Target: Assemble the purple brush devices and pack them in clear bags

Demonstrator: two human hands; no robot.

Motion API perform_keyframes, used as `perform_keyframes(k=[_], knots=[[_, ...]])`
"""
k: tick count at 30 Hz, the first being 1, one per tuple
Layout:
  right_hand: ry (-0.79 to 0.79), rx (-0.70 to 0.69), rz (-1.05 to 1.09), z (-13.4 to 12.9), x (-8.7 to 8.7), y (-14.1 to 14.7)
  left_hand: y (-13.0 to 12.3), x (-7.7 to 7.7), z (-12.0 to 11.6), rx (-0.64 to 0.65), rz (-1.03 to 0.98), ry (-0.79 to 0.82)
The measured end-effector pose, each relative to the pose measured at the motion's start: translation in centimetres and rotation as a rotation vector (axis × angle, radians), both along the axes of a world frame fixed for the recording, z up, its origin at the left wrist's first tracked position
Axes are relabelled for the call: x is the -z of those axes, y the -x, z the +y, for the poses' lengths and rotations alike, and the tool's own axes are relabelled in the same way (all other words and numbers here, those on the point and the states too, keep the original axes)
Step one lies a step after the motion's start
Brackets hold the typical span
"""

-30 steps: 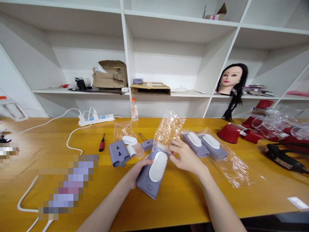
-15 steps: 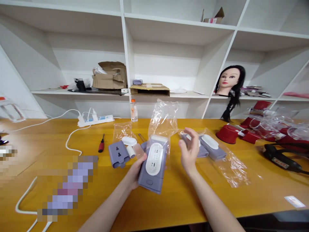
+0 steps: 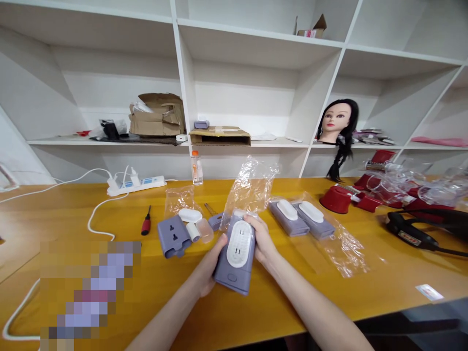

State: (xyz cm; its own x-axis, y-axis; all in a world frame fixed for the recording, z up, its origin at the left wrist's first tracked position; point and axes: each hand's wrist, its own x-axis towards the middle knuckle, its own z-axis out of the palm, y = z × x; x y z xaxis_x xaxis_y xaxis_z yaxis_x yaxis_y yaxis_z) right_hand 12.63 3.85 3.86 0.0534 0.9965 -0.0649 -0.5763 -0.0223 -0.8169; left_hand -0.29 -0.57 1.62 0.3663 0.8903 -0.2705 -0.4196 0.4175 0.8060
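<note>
Two grips are holding one lilac power adapter (image 3: pixel 236 278) above the counter (image 3: pixel 292 292): the left hand (image 3: pixel 208 265) is cradling it, while the right hand (image 3: pixel 259 239), no longer open, is now clasping its other edge.

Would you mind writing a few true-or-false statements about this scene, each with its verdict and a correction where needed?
Both the left hand and the right hand hold a lilac-grey plastic device with a white oval panel: true.
A red-and-black screwdriver lies in the right hand: false, it lies on the yellow wooden table.
Two more lilac-grey devices lie to the right of the hands: true.
A mannequin head with long black hair stands on the table: false, it stands on a white shelf.
</note>
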Motion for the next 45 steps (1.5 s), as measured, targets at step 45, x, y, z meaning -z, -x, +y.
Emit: perform_keyframes(k=[45], knots=[[0.102, -0.276, -0.062, -3.6, 1.0, -0.7, -0.5, 1.7, 1.4, -0.402, 0.371, -0.630]])
